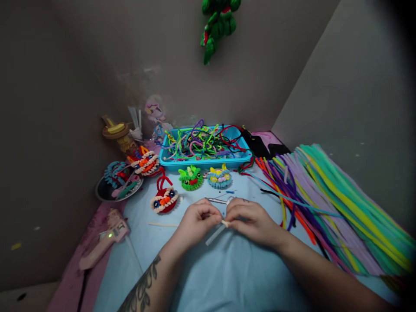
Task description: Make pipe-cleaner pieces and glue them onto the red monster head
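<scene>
in the head view, the small cream piece [225, 223] sits right at the fingertips, between the two hands. the right hand [250, 219] pinches it narrowly, thumb against forefinger. the left hand [201, 220] has its thumb and forefinger drawn close together too, their tips just beside the piece; whether they grip it i cannot tell. a clear strip [215, 235] slants from under the meeting fingertips toward the person and to the left; whether it is held or only lies there is unclear. just beyond the fingers lie the scissors [217, 201], partly hidden by the right hand. left of the left fingers, near the wrist, a thin cream strand [162, 224] rests on the blue cloth [247, 281]. farther out past the fingers sit a red toy [165, 201], a green toy [191, 178] and a blue toy [219, 177], with the blue tray [204, 164] behind them. well right of the right fingers spreads a bundle of fuzzy stems [338, 208].
</scene>
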{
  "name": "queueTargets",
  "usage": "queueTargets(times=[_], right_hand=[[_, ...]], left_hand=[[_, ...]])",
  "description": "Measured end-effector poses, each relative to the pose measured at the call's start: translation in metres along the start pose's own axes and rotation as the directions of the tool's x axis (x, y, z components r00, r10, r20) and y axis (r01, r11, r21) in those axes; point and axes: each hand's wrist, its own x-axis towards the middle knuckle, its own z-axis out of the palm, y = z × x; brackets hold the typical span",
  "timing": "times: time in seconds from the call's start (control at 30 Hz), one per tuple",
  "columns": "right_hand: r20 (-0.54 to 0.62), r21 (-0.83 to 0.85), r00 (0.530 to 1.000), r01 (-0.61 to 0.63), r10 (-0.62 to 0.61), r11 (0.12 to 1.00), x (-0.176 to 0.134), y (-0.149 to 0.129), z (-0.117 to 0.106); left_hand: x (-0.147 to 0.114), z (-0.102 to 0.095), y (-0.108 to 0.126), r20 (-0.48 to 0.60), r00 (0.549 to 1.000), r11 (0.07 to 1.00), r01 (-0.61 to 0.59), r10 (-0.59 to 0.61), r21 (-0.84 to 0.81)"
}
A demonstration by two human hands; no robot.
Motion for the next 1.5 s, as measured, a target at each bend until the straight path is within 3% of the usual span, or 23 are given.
queueTargets(times=[0.1, 0.27, 0.4, 0.53, 0.77, 0.87, 1.0, 1.3, 1.5], right_hand=[[-0.096, 0.094, 0.988, -0.109, 0.118, 0.99, 0.001, -0.004, 0.003], [-0.262, 0.065, 0.931, -0.247, 0.255, 0.967, 0.002, -0.002, 0.012], [-0.36, -0.139, 0.926, -0.173, 0.113, 0.975, -0.001, 0.005, 0.018], [-0.369, -0.366, 0.925, -0.06, -0.086, 0.929, -0.004, 0.009, 0.021], [-0.306, -0.53, 0.935, -0.013, -0.177, 0.848, -0.003, 0.003, 0.028], [-0.292, -0.472, 0.947, -0.021, -0.134, 0.881, -0.003, 0.004, 0.029], [-0.312, -0.278, 0.95, -0.122, 0.031, 0.953, -0.004, 0.005, 0.025], [-0.284, -0.178, 0.958, -0.09, 0.037, 0.98, -0.002, 0.001, 0.017], [-0.279, -0.038, 0.936, -0.235, 0.216, 0.971, -0.002, 0.002, 0.019]], left_hand=[[-0.002, 0.003, 0.004, -0.005, 0.999, 0.998, -0.05, 0.05, -0.044], [-0.006, 0.011, 0.007, -0.146, 0.972, 0.98, -0.168, 0.182, 0.103], [-0.007, 0.019, 0.002, -0.253, 0.948, 0.977, -0.163, 0.193, 0.135], [-0.007, 0.028, 0.0, -0.329, 0.933, 0.986, -0.114, 0.148, 0.121], [-0.005, 0.031, -0.004, -0.426, 0.905, 1.0, 0.0, 0.01, 0.024], [-0.004, 0.029, -0.005, -0.433, 0.901, 1.0, 0.014, -0.02, -0.019], [-0.004, 0.027, -0.005, -0.428, 0.904, 0.998, -0.049, 0.026, -0.044], [-0.007, 0.022, -0.001, -0.375, 0.907, 0.981, -0.178, 0.193, 0.074], [-0.01, 0.026, 0.002, -0.403, 0.888, 0.972, -0.175, 0.224, 0.155]])
